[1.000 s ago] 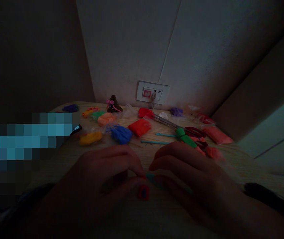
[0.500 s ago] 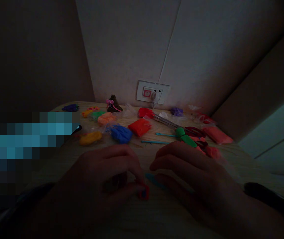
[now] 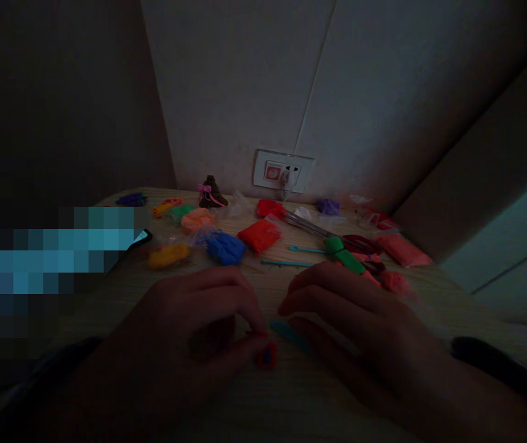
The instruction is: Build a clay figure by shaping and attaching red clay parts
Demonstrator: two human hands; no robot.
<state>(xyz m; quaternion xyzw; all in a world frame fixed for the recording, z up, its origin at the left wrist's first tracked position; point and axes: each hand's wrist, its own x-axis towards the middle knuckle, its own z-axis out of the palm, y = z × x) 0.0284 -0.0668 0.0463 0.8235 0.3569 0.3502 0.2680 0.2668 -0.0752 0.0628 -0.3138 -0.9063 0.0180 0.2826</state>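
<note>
The left hand's fingertips meet at red-and-blue clay. The right hand curls over a teal tool; its grip I can't tell.

dim light | pale wall (one slanting seam) | white socket plate | wooden tabletop

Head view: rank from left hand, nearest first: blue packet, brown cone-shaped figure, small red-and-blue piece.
1. Small red-and-blue piece: right by the thumb side of the left hand.
2. Blue packet: just beyond the hand.
3. Brown cone-shaped figure: far back, near the wall.
</note>
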